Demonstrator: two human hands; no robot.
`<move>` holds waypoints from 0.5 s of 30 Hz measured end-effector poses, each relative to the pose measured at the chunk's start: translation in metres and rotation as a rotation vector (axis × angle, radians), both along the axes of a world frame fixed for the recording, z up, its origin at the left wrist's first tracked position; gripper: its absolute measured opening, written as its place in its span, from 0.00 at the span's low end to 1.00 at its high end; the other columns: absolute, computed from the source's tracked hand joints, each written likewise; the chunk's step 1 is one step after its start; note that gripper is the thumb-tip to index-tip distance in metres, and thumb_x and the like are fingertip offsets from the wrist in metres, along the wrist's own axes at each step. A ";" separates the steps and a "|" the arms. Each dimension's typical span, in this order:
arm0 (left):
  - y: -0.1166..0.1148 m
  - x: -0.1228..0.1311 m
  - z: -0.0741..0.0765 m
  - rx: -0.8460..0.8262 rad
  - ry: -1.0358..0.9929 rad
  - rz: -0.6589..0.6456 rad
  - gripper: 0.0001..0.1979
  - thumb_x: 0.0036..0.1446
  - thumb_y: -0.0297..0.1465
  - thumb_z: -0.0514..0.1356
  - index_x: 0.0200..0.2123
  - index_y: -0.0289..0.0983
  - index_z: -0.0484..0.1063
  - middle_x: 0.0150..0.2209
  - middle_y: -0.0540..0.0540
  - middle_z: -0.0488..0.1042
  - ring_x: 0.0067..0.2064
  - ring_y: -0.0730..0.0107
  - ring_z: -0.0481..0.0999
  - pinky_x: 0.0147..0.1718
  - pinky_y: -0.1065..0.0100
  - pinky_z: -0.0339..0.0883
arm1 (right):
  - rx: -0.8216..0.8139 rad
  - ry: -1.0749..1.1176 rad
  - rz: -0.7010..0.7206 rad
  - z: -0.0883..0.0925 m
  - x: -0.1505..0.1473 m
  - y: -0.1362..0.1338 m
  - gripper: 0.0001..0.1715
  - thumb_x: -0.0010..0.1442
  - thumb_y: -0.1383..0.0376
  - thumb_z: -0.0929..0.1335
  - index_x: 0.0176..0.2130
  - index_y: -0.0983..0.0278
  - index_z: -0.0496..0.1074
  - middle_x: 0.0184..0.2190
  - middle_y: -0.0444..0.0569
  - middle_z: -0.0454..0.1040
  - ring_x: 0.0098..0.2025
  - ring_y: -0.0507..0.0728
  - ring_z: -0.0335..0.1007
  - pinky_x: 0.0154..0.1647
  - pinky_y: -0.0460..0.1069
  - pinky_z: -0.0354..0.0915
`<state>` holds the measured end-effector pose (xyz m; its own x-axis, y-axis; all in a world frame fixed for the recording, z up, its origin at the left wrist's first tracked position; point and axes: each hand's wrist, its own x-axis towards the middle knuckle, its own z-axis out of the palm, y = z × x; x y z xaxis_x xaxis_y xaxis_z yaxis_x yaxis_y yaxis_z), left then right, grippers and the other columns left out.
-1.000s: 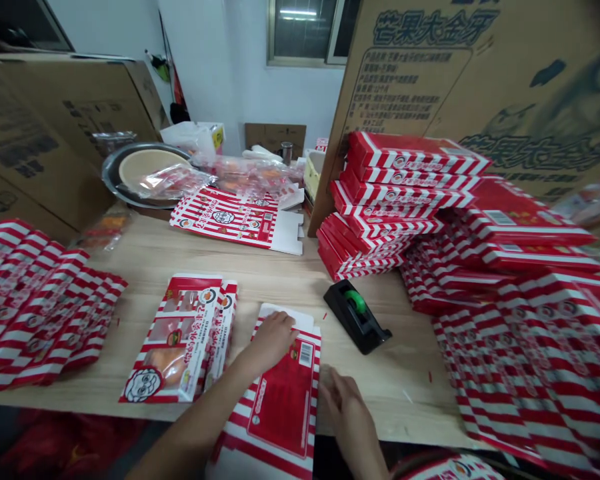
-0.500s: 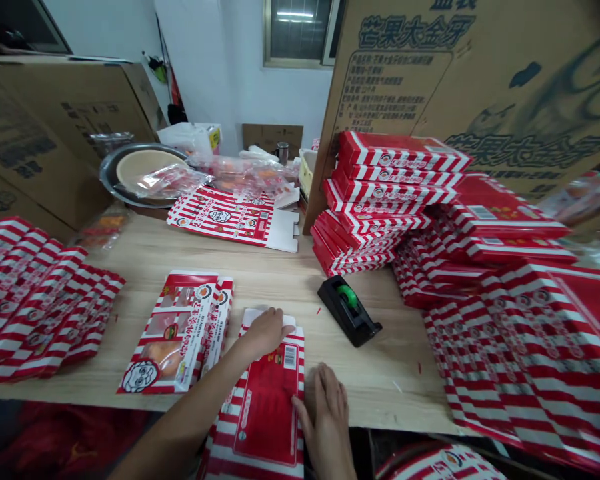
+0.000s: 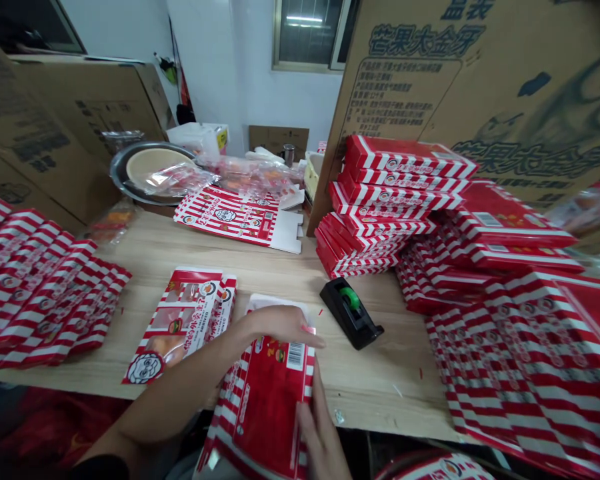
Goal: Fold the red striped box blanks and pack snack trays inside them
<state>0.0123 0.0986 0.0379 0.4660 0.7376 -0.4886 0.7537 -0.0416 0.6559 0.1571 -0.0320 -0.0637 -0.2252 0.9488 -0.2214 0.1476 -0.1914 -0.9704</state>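
From here I see my left hand [image 3: 280,325] lying open, fingers extended, across the top of the red-and-white striped carton [image 3: 267,407] at lower centre. My right hand [image 3: 320,427] curls along its right edge; I cannot tell how firmly. The carton overhangs the near edge of the wooden table [image 3: 380,380], with a black tape dispenser [image 3: 351,313] just beyond and stacked cartons [image 3: 390,200] at upper right.

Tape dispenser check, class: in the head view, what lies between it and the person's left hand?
In the head view, the left hand and the tape dispenser have only wooden tabletop between them, with a tiny red scrap nearby.
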 end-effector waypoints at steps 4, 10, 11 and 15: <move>-0.005 0.004 0.014 -0.017 -0.125 -0.045 0.20 0.49 0.38 0.54 0.11 0.37 0.54 0.12 0.56 0.51 0.16 0.77 0.53 0.17 0.71 0.47 | -0.350 0.344 0.027 0.014 0.000 0.006 0.40 0.49 0.39 0.62 0.51 0.61 0.68 0.50 0.55 0.71 0.55 0.65 0.63 0.52 0.60 0.60; -0.013 -0.003 0.022 -0.005 -0.303 -0.181 0.19 0.53 0.36 0.52 0.13 0.36 0.55 0.14 0.55 0.54 0.18 0.78 0.56 0.17 0.74 0.51 | -0.318 0.544 0.035 0.036 -0.010 0.018 0.38 0.37 0.46 0.74 0.44 0.63 0.72 0.42 0.54 0.76 0.44 0.66 0.71 0.46 0.59 0.64; -0.013 -0.005 0.023 0.055 -0.318 -0.200 0.19 0.53 0.35 0.52 0.13 0.36 0.57 0.15 0.54 0.57 0.19 0.78 0.59 0.19 0.74 0.53 | -0.282 0.505 0.006 0.040 -0.010 0.022 0.36 0.37 0.48 0.74 0.43 0.64 0.72 0.40 0.54 0.77 0.43 0.65 0.72 0.45 0.58 0.65; -0.017 -0.016 0.018 0.531 -0.445 0.073 0.12 0.56 0.35 0.53 0.29 0.37 0.74 0.37 0.46 0.73 0.42 0.65 0.70 0.44 0.66 0.61 | -0.232 0.345 -0.188 0.045 -0.001 0.037 0.27 0.37 0.55 0.76 0.36 0.66 0.73 0.33 0.52 0.79 0.36 0.63 0.74 0.41 0.57 0.67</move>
